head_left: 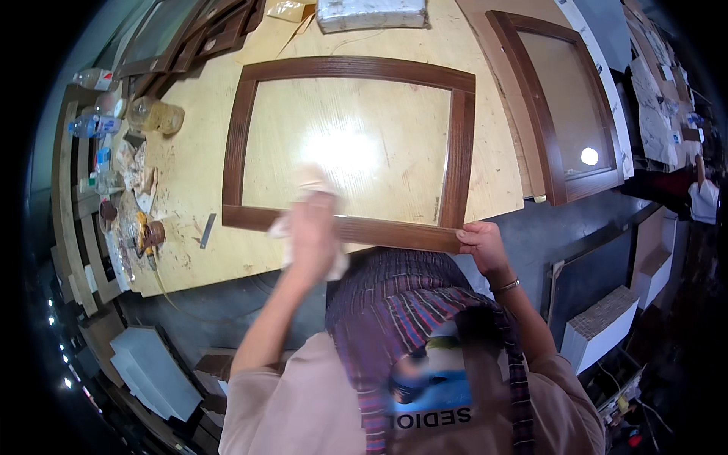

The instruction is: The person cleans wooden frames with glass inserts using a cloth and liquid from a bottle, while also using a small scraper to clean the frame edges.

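Note:
A dark brown wooden cabinet door frame (462, 152) with a clear glass pane (356, 114) lies flat on the pale plywood worktop, a bright light reflecting in the glass. My left hand (312, 231), smeared by motion, is over the frame's near rail, left of the middle. It holds a pale cloth (339, 265), whose ends show on both sides of the hand and, blurred, over the glass. At the near right corner, my right hand (484, 244) grips the frame, thumb on top; its other fingers are partly hidden.
Bottles (95, 126), a jar of cloudy liquid (155, 116), a brush (149, 241) and a metal scraper blade (208, 230) lie along the left side. Stacked brown frames (186, 49) stand far left. A wrapped block (371, 15) is at the back; another glazed door (542, 106) leans right.

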The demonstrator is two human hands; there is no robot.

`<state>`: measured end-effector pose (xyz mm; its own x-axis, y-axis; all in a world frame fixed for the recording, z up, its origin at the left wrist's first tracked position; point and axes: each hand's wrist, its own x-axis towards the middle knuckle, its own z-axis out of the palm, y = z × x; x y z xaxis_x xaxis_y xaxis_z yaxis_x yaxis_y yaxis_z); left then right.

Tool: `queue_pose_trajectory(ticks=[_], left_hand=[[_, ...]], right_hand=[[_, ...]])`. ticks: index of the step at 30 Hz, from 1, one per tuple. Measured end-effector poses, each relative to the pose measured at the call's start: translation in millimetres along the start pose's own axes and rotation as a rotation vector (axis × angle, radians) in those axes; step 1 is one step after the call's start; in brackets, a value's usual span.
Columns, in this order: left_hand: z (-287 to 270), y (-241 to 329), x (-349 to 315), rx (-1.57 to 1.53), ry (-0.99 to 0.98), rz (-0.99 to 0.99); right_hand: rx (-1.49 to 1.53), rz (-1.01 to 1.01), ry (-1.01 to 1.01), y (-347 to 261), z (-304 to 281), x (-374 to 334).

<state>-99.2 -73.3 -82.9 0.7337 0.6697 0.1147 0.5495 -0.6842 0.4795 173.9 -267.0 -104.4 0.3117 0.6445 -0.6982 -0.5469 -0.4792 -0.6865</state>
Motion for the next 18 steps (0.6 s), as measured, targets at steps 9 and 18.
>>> queue_pose_trajectory(ticks=[9, 18], left_hand=[[-3.9, -31.6, -44.1, -0.015, 0.085, 0.221], [-50.1, -91.2, -89.8, 0.324, 0.285, -0.216]], right_hand=[[0.065, 0.015, -0.144, 10.6, -15.0, 10.3], [0.053, 0.074, -0.109, -9.4, 3.9, -0.1]])
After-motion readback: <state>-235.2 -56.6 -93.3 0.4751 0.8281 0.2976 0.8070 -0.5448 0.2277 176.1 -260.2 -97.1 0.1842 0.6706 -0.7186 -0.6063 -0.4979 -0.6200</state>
